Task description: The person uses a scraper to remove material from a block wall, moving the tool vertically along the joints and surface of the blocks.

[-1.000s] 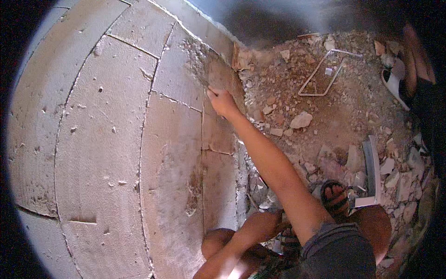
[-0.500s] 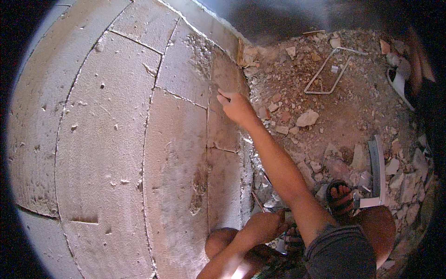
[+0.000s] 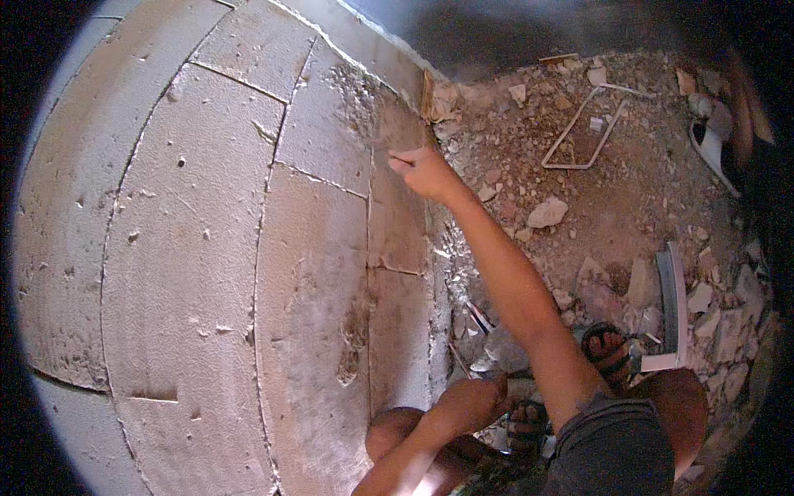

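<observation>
My right hand (image 3: 423, 172) reaches out to the block wall (image 3: 322, 240), its fingers closed close to the surface, near the joint between two blocks. A small dark, thin shape shows at the fingers; I cannot make out what it is. Lower down, my left hand (image 3: 473, 403) is closed near my knee (image 3: 393, 430), by the foot of the wall. What it grips is mostly hidden. A thin rod (image 3: 459, 360) shows just beyond the left hand, and I cannot tell whether it is held. The wall blocks are pale and rough, with pits and a worn patch (image 3: 351, 351).
Broken stone and rubble cover the ground to the right, including a pale rock (image 3: 547, 212). A bent white frame (image 3: 608, 128) lies on it, with a curved grey-white strip (image 3: 672, 306) nearer. My sandalled foot (image 3: 608, 351) stands beside the strip. Another person's white shoe (image 3: 711, 153) is at far right.
My right hand has shifted slightly up along the wall, and its wrist and fingers have turned a little. My left hand stays nearly where it was.
</observation>
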The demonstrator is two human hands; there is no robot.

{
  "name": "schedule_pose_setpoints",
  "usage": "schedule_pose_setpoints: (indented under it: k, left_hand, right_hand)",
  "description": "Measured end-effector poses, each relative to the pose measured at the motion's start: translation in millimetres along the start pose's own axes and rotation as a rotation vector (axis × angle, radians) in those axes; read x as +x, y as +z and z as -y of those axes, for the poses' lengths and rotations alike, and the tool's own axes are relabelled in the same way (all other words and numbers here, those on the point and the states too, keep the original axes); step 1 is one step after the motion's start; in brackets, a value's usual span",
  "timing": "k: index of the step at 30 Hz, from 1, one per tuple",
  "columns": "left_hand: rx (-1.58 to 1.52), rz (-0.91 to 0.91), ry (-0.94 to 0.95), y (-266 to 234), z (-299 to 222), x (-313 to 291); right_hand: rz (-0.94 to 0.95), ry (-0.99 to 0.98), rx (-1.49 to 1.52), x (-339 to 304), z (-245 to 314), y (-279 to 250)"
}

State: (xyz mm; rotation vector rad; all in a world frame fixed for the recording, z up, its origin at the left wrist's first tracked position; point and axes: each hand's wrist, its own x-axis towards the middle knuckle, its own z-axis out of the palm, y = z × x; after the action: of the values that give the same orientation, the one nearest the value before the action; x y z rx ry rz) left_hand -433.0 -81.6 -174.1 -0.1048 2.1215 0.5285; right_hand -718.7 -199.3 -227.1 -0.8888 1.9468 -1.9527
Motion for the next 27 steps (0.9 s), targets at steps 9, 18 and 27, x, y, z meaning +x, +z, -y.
schedule_pose_setpoints:
  k: [9,18,27]
  left_hand:
    - [-0.006,-0.053,0.028,3.3,-3.6,2.5]
    - [-0.032,-0.041,0.027,1.8,-9.6,3.4]
    - [-0.007,-0.064,-0.017,0.6,-6.5,0.1]
  right_hand:
    - [0.013,-0.018,-0.049,30.5,-22.2,2.8]
    - [0.053,0.014,-0.092,32.7,-1.5,-4.2]
    - [0.107,-0.066,-0.2,27.8,7.7,-8.2]
